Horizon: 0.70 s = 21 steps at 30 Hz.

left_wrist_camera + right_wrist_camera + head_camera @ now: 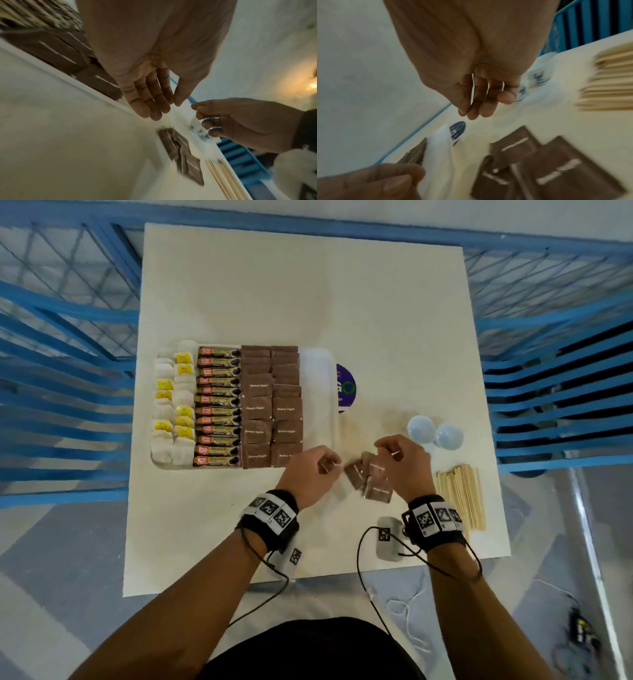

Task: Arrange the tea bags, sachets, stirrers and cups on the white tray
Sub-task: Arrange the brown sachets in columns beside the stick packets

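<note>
Tray (318,378) lies far-left of both hands, filled in columns, with a bare strip at its right side. Stirrers (460,494) lie right of the right hand (400,463), long axis pointing away from the person. Brown sachets (371,481) lie between the hands, nearer the right. Left hand (311,470) hangs loosely curled and holds nothing; so does the right.

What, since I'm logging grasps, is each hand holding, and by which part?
Nothing, as far as shows: the left hand and right hand hang loosely curled and empty above the loose brown sugar sachets.
</note>
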Available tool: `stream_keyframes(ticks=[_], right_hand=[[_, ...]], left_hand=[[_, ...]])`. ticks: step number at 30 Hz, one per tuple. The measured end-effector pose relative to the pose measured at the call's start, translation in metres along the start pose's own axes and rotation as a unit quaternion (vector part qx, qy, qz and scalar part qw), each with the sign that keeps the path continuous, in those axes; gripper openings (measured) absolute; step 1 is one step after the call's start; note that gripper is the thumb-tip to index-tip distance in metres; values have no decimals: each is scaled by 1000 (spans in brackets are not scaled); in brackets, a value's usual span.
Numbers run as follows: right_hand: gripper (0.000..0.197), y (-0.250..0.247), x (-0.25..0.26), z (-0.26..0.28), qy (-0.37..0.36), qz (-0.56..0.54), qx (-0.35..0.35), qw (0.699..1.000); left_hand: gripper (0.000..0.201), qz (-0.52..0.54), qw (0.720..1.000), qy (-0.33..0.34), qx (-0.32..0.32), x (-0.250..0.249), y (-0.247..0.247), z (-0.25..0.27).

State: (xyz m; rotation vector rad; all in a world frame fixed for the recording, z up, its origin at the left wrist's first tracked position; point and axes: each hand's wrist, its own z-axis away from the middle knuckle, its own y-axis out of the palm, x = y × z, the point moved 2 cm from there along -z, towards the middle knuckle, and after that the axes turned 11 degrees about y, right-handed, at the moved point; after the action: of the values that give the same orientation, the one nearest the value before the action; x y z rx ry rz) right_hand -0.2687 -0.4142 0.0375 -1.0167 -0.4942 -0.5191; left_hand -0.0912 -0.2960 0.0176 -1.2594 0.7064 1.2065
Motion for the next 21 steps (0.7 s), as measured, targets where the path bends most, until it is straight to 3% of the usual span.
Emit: stream_keyframes(ticks=[5,10,14,21], right_hand=[[10,-16,-46,15,6,52,-24,998],[44,-3,-67,20,-16,104,3,994],[71,10,-66,18,-61,191,48,979],[51,10,-68,7,-56,177,63,981]], left_hand=[[32,-130,988,63,59,-8,44,-9],[61,-269,956,72,95,-9,71,-15],[60,-316,943,70,74,-5,81,-17],[43,-348,936,39,46,-5,87,-18]])
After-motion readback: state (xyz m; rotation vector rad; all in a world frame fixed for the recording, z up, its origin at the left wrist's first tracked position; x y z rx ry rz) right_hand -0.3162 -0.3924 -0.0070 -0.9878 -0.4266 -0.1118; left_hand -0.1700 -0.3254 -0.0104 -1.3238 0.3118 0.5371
